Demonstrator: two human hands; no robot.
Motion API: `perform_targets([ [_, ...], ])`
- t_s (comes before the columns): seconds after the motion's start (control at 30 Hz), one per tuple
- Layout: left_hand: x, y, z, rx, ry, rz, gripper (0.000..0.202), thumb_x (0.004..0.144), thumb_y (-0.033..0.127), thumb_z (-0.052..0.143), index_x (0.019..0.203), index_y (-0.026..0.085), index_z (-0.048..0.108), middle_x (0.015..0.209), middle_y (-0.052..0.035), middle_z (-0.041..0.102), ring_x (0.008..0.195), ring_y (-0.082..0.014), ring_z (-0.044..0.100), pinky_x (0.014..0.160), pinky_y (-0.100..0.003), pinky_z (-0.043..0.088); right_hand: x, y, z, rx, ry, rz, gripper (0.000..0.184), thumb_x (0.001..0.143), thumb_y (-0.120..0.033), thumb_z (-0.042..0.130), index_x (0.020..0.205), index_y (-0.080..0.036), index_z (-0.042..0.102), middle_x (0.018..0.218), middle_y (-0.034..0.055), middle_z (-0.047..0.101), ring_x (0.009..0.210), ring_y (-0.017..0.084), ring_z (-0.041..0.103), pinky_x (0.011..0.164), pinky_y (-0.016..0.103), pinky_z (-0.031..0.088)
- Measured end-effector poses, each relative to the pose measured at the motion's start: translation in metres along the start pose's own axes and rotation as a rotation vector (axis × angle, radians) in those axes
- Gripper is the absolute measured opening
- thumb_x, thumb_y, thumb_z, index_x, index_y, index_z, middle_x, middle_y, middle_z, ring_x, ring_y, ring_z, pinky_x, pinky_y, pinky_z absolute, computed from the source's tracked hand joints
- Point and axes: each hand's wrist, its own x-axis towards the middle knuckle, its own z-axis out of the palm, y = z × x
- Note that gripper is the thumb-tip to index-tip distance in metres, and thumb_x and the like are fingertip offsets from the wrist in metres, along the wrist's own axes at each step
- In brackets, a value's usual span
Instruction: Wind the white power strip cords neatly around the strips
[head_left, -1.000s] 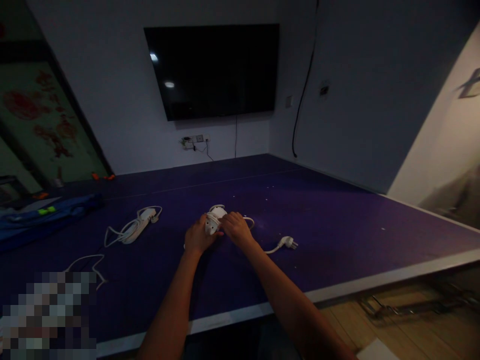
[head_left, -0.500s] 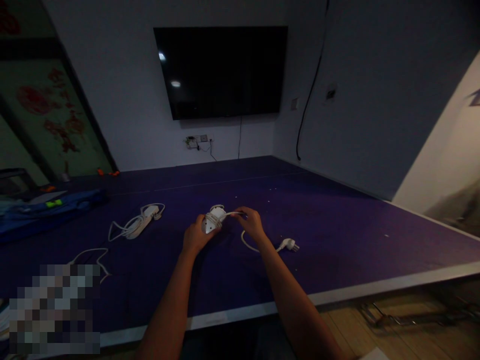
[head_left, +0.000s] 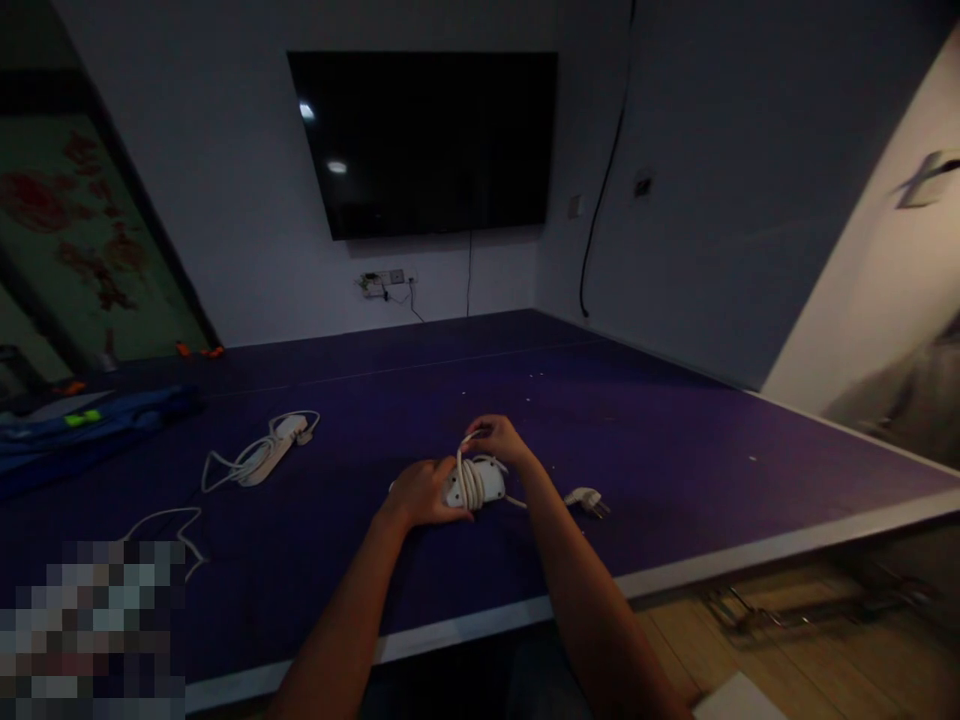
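Well to the left of the left fingers, a spare power strip lies on the purple tabletop, its cord looped loosely over it and standing out past its sides.

The left hand is curled round the left end of the white power strip, fingers and thumb closed on its sides. That grip suits the work: it should steady the body against each pull and keep clear of the band being wrapped. Whether the strip touches the tabletop beneath, I cannot tell.

Just right of the left fingertips, the turns of white cord sit close together round the strip's middle. Laying each new turn beside the last, snug but not strained, should keep the bundle flat.

Above those turns, the right hand has its fingertips pressed together, pinching the cord where it rises off the strip. A short working length and even tension would help here.

Right of the right fingers and nearer the person, the plug lies with its prongs pointing away to the right; its lead passes under the right forearm and could snag there, so leave it slack.
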Motion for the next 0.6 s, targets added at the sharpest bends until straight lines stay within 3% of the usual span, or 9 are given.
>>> perform_targets([
  [0.27,-0.003,0.0,0.006,-0.176,0.138,-0.06,0.09,0.051,0.065,0.073,0.124,0.021,0.045,0.113,-0.0115,0.065,0.102,-0.0274,0.062,0.09,-0.037,0.048,0.002,-0.004,0.003,0.151,-0.107,0.048,0.028,0.046,-0.03,0.078,0.063,-0.014,0.063,0.06,-0.0004,0.064,0.054,0.012,0.057,0.055,0.024,0.043],
  [0.43,-0.006,-0.002,0.01,-0.198,0.247,-0.046,0.089,0.054,0.065,0.072,0.126,0.02,0.045,0.121,-0.0118,0.061,0.11,-0.0267,0.059,0.096,-0.037,0.046,0.004,0.001,0.01,0.114,-0.19,0.05,0.017,0.057,-0.027,0.072,0.066,-0.015,0.065,0.063,0.0015,0.065,0.056,0.014,0.059,0.055,0.025,0.045],
  [0.53,-0.006,-0.004,0.015,-0.175,0.363,-0.062,0.085,0.056,0.067,0.069,0.122,0.017,0.05,0.117,-0.0133,0.063,0.108,-0.0261,0.06,0.097,-0.035,0.046,0.007,0.01,0.015,-0.053,-0.165,-0.054,0.008,0.07,-0.019,0.06,0.071,-0.014,0.066,0.073,0.0045,0.069,0.066,0.015,0.063,0.062,0.025,0.048],
  [0.6,-0.005,-0.004,0.017,-0.167,0.414,-0.096,0.084,0.056,0.068,0.068,0.119,0.015,0.054,0.113,-0.0145,0.064,0.105,-0.0265,0.061,0.096,-0.035,0.046,0.008,0.018,0.019,-0.3,-0.099,-0.14,0.016,0.076,-0.012,0.051,0.077,-0.013,0.067,0.079,0.005,0.071,0.071,0.014,0.064,0.064,0.022,0.047],
])
